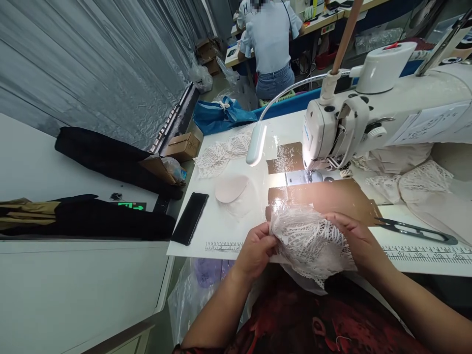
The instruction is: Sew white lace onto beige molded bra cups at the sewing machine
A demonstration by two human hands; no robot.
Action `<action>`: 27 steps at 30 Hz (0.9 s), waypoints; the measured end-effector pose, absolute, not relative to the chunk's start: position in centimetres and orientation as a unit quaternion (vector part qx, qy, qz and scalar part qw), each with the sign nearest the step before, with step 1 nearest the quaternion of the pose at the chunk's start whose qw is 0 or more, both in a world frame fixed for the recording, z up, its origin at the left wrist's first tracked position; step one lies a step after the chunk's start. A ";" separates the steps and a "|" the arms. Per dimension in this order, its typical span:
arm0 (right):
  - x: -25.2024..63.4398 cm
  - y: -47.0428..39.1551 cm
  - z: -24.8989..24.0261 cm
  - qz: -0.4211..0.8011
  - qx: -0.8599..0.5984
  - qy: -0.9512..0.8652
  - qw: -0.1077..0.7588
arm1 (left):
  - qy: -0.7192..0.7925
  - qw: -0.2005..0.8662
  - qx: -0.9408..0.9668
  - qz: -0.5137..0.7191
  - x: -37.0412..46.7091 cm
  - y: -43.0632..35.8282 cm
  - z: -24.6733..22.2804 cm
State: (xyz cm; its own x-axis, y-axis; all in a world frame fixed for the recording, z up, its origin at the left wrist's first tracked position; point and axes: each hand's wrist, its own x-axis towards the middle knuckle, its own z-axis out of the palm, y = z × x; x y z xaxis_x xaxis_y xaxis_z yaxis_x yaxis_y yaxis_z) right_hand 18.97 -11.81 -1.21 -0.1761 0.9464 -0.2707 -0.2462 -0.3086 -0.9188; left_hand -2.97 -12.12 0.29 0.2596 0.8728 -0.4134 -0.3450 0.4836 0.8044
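A white lace bra cup (311, 243) with a sheer layer hangs over the table's front edge, held between both hands. My left hand (258, 246) pinches its left edge between thumb and fingers. On the opposite side, my right hand (356, 238) grips the upper right edge, its fingertips partly hidden by the fabric. Just beyond the cup lies brown tape (317, 194) stuck on the table around the sewing machine's needle plate (297, 178). The white sewing machine (332, 128) stands behind, its lamp (257, 143) lit.
Thread snips (416, 231) lie right of my right hand, near a printed ruler (424, 254). A black phone (190, 219), a beige round pad (231, 189) and lace pieces (214, 158) lie to the left. More lace fabric (424, 182) rests at right. A person (271, 44) sits beyond.
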 end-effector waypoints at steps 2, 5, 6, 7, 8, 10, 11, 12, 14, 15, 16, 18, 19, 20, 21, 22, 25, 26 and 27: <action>19.1 -11.9 -1.4 0.658 -0.446 -0.400 0.457 | 0.448 0.726 0.262 0.452 -2.3 -12.2 0.4; 18.7 -12.1 -1.2 0.621 -0.450 -0.456 0.452 | 0.426 0.710 0.200 0.524 -0.8 -12.3 0.6; 18.5 -12.2 -1.0 0.600 -0.462 -0.475 0.448 | 0.407 0.721 0.176 0.532 -0.3 -12.4 0.7; 18.2 -12.3 -0.8 0.578 -0.475 -0.487 0.451 | 0.382 0.739 0.160 0.531 0.2 -12.6 0.8; 18.0 -12.3 -0.6 0.562 -0.486 -0.487 0.460 | 0.355 0.760 0.156 0.521 0.6 -12.8 0.8; 17.7 -12.3 -0.4 0.562 -0.489 -0.461 0.482 | 0.316 0.798 0.188 0.478 1.0 -13.5 0.7; 17.8 -12.3 -0.4 0.574 -0.484 -0.441 0.491 | 0.310 0.807 0.218 0.454 0.8 -13.8 0.6; 18.0 -12.2 -0.4 0.586 -0.478 -0.422 0.499 | 0.314 0.809 0.252 0.428 0.4 -14.2 0.4; 18.6 -12.0 -0.6 0.603 -0.467 -0.386 0.518 | 0.349 0.799 0.326 0.365 -1.0 -14.5 0.2; 19.0 -11.9 -0.5 0.605 -0.463 -0.374 0.528 | 0.374 0.782 0.366 0.339 -1.9 -14.5 0.2; 19.4 -11.7 -0.5 0.604 -0.461 -0.370 0.535 | 0.402 0.753 0.408 0.324 -3.0 -14.3 0.4; 19.8 -11.5 0.1 0.602 -0.461 -0.394 0.520 | 0.449 0.665 0.489 0.342 -4.8 -13.6 1.2; 19.8 -11.4 0.4 0.599 -0.463 -0.424 0.497 | 0.462 0.609 0.526 0.374 -5.5 -13.2 1.8; 19.7 -11.4 0.9 0.596 -0.462 -0.462 0.466 | 0.462 0.554 0.567 0.398 -5.9 -12.7 2.5; 19.5 -11.4 1.3 0.593 -0.457 -0.501 0.434 | 0.455 0.508 0.609 0.404 -6.1 -12.3 3.2; 19.1 -11.5 1.6 0.589 -0.448 -0.537 0.405 | 0.444 0.479 0.650 0.390 -6.0 -11.9 3.9; 18.1 -11.7 2.2 0.566 -0.411 -0.614 0.367 | 0.412 0.496 0.709 0.285 -4.9 -11.2 4.9; 17.9 -11.8 2.3 0.547 -0.407 -0.633 0.367 | 0.403 0.520 0.708 0.256 -4.5 -11.1 4.9; 17.7 -11.8 2.3 0.520 -0.410 -0.649 0.374 | 0.396 0.544 0.701 0.238 -4.1 -11.0 4.7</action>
